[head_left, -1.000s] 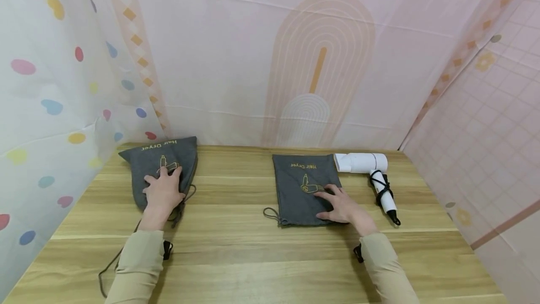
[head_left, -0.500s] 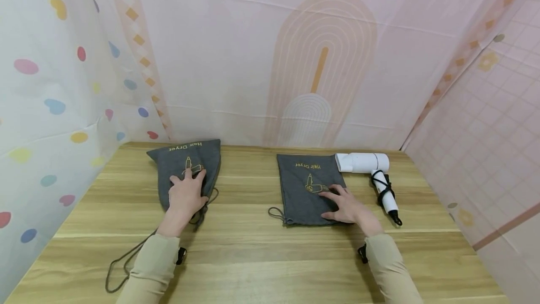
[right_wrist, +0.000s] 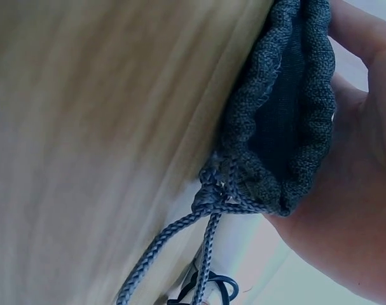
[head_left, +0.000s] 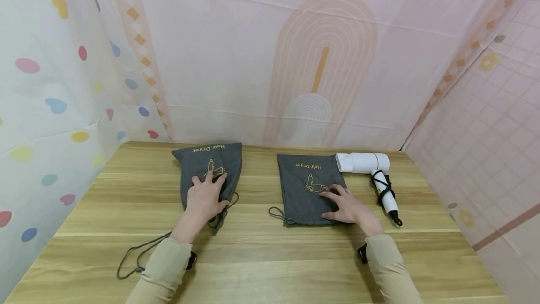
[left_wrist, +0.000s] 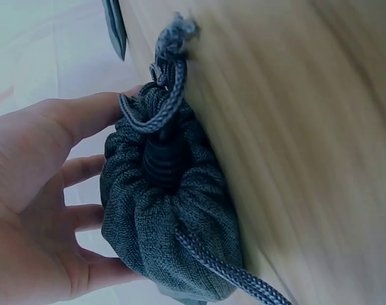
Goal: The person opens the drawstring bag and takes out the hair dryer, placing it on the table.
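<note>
My left hand (head_left: 204, 196) rests with spread fingers on a bulging dark grey drawstring bag (head_left: 194, 165), printed "Hair Dryer" in gold. Within the bag's gathered mouth, the left wrist view shows a black ribbed end (left_wrist: 167, 162). On the right, a flatter bag of the same kind (head_left: 297, 203) lies on the table under my right hand (head_left: 346, 205), whose loosely bent fingers touch its right side. Its mouth gapes in the right wrist view, showing dark lining (right_wrist: 278, 114). A white hair dryer (head_left: 363, 163) with its black cord wrapped round the handle lies beyond that bag's right edge.
Everything lies on a wooden table (head_left: 261, 257). From the left bag a long grey drawstring (head_left: 131, 257) trails toward the front left; a short cord loop (head_left: 276, 212) sticks out left of the other bag. Patterned curtains (head_left: 223, 83) enclose the table's back and sides.
My left hand has slid the bulging bag to the right across the table, its drawstring trailing along. The right hand, the flatter bag and the hair dryer stay in place.
</note>
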A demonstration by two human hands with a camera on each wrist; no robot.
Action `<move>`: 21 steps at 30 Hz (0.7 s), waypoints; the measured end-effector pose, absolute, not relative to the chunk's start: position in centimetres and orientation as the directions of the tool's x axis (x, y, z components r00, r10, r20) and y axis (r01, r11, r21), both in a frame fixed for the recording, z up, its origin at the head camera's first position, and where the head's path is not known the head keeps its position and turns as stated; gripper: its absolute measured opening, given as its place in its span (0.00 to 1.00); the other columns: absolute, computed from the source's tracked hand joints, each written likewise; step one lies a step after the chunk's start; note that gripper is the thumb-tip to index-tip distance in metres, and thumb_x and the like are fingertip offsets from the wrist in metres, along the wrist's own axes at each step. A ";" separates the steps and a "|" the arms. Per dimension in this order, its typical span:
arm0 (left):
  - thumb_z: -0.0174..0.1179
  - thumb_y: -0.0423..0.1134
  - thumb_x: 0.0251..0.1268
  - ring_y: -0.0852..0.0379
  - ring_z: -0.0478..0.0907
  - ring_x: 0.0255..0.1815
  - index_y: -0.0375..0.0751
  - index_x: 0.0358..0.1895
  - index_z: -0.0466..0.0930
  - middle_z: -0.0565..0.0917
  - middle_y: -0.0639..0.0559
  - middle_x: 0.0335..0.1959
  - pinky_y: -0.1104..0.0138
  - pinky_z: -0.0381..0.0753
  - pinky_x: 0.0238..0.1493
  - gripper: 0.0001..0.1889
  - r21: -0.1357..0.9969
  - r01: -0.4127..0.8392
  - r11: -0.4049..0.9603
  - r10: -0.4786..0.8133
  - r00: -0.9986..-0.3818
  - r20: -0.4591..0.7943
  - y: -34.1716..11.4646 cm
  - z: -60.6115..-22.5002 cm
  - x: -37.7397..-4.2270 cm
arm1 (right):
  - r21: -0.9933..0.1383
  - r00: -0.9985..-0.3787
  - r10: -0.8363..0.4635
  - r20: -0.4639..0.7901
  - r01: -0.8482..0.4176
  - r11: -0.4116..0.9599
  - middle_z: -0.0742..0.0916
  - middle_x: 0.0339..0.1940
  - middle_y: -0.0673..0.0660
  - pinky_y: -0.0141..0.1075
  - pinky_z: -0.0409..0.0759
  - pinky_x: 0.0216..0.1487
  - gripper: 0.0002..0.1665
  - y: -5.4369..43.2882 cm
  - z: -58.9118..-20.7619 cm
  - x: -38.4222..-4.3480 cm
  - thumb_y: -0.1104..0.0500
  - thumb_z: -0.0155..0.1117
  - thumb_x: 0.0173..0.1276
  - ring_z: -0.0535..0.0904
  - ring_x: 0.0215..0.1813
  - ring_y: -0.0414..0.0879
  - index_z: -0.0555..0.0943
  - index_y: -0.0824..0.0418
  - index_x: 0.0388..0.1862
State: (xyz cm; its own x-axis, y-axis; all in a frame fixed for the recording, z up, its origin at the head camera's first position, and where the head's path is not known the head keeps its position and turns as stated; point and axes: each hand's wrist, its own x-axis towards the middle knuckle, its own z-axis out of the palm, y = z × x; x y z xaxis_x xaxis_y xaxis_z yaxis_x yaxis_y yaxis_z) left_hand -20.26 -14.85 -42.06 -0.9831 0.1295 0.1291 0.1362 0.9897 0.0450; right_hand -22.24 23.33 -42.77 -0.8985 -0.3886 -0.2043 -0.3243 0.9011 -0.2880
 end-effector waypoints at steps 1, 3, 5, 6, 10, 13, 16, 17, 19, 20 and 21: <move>0.69 0.53 0.51 0.18 0.69 0.51 0.47 0.68 0.67 0.69 0.28 0.64 0.55 0.77 0.17 0.39 0.044 0.141 0.989 0.134 -0.983 0.129 -14.6 -42.1 -20.2 | -0.289 -0.899 -0.389 -0.203 -0.325 0.901 0.65 0.70 0.64 0.63 0.69 0.58 0.35 23.3 -42.8 -22.3 0.44 0.64 0.63 0.60 0.69 0.68 0.69 0.51 0.67; 0.69 0.53 0.51 0.20 0.70 0.50 0.47 0.67 0.68 0.69 0.29 0.64 0.56 0.76 0.17 0.39 0.045 0.151 0.988 0.143 -0.981 0.133 -14.1 -42.0 -20.2 | -0.288 -0.899 -0.389 -0.200 -0.325 0.901 0.65 0.70 0.64 0.63 0.69 0.58 0.35 23.3 -42.7 -22.3 0.44 0.64 0.62 0.60 0.69 0.68 0.70 0.51 0.67; 0.69 0.53 0.51 0.21 0.70 0.50 0.47 0.67 0.68 0.70 0.30 0.63 0.57 0.76 0.16 0.38 0.045 0.161 0.986 0.154 -0.978 0.140 -13.6 -42.0 -20.1 | -0.286 -0.900 -0.387 -0.199 -0.325 0.902 0.65 0.70 0.64 0.63 0.69 0.59 0.35 23.2 -42.7 -22.3 0.44 0.65 0.62 0.60 0.69 0.68 0.70 0.51 0.67; 0.69 0.53 0.50 0.21 0.70 0.50 0.48 0.67 0.68 0.70 0.30 0.63 0.57 0.76 0.16 0.38 0.047 0.167 0.985 0.159 -0.977 0.143 -13.4 -41.9 -20.0 | -0.284 -0.901 -0.385 -0.201 -0.323 0.903 0.65 0.70 0.63 0.63 0.68 0.59 0.36 23.2 -42.7 -22.3 0.43 0.65 0.62 0.60 0.69 0.68 0.69 0.51 0.67; 0.69 0.53 0.51 0.21 0.70 0.51 0.48 0.67 0.68 0.70 0.31 0.63 0.59 0.75 0.15 0.38 0.040 0.185 0.982 0.177 -0.973 0.145 -12.6 -41.8 -19.8 | -0.271 -0.901 -0.381 -0.206 -0.322 0.907 0.65 0.70 0.63 0.62 0.68 0.59 0.36 23.2 -42.7 -22.4 0.42 0.64 0.62 0.61 0.69 0.67 0.69 0.50 0.68; 0.69 0.53 0.51 0.21 0.70 0.52 0.49 0.67 0.68 0.70 0.31 0.64 0.60 0.75 0.15 0.38 0.032 0.192 0.981 0.186 -0.973 0.139 -12.1 -41.9 -19.8 | -0.272 -0.901 -0.379 -0.212 -0.318 0.908 0.64 0.70 0.63 0.62 0.68 0.59 0.36 23.3 -42.9 -22.4 0.42 0.64 0.62 0.60 0.70 0.67 0.69 0.50 0.68; 0.68 0.54 0.51 0.22 0.70 0.52 0.49 0.67 0.68 0.70 0.32 0.64 0.59 0.76 0.16 0.38 0.028 0.194 0.981 0.189 -0.973 0.135 -11.5 -42.0 -19.8 | -0.288 -0.899 -0.385 -0.209 -0.320 0.903 0.64 0.70 0.63 0.63 0.68 0.59 0.37 23.3 -42.8 -22.3 0.40 0.63 0.62 0.60 0.70 0.67 0.69 0.50 0.68; 0.69 0.54 0.51 0.22 0.70 0.52 0.50 0.67 0.68 0.70 0.32 0.64 0.59 0.76 0.16 0.37 0.029 0.196 0.980 0.190 -0.972 0.138 -11.4 -42.1 -19.7 | -0.297 -0.898 -0.389 -0.205 -0.321 0.899 0.65 0.70 0.63 0.64 0.68 0.59 0.37 23.4 -42.9 -22.3 0.39 0.63 0.61 0.60 0.70 0.68 0.69 0.49 0.68; 0.69 0.54 0.51 0.22 0.70 0.53 0.50 0.67 0.69 0.71 0.33 0.64 0.59 0.76 0.16 0.37 0.033 0.199 0.979 0.192 -0.971 0.141 -11.0 -42.1 -19.7 | -0.295 -0.895 -0.402 -0.192 -0.338 0.894 0.65 0.69 0.63 0.64 0.69 0.57 0.38 23.4 -42.6 -22.2 0.36 0.62 0.61 0.61 0.68 0.68 0.70 0.49 0.67; 0.69 0.55 0.51 0.22 0.70 0.53 0.50 0.67 0.69 0.71 0.33 0.64 0.59 0.76 0.16 0.37 0.031 0.200 0.979 0.194 -0.971 0.141 -10.8 -42.2 -19.7 | -0.301 -0.894 -0.406 -0.188 -0.341 0.891 0.65 0.68 0.64 0.64 0.69 0.57 0.38 23.4 -42.6 -22.1 0.34 0.61 0.60 0.61 0.68 0.68 0.70 0.48 0.67; 0.69 0.55 0.51 0.23 0.71 0.53 0.50 0.67 0.69 0.71 0.33 0.64 0.59 0.76 0.16 0.37 0.030 0.202 0.979 0.196 -0.970 0.143 -10.7 -42.2 -19.7 | -0.304 -0.894 -0.406 -0.188 -0.340 0.890 0.65 0.68 0.63 0.64 0.69 0.57 0.38 23.4 -42.6 -22.1 0.34 0.61 0.60 0.61 0.68 0.68 0.70 0.48 0.67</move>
State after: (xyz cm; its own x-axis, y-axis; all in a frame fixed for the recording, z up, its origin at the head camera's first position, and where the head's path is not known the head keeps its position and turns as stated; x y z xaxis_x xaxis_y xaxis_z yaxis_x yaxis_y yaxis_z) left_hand -19.70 -10.68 -42.19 -0.9701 0.1958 0.1435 0.2021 0.9789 0.0300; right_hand -22.10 23.40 -42.58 -0.8942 -0.4061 -0.1882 -0.3400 0.8898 -0.3044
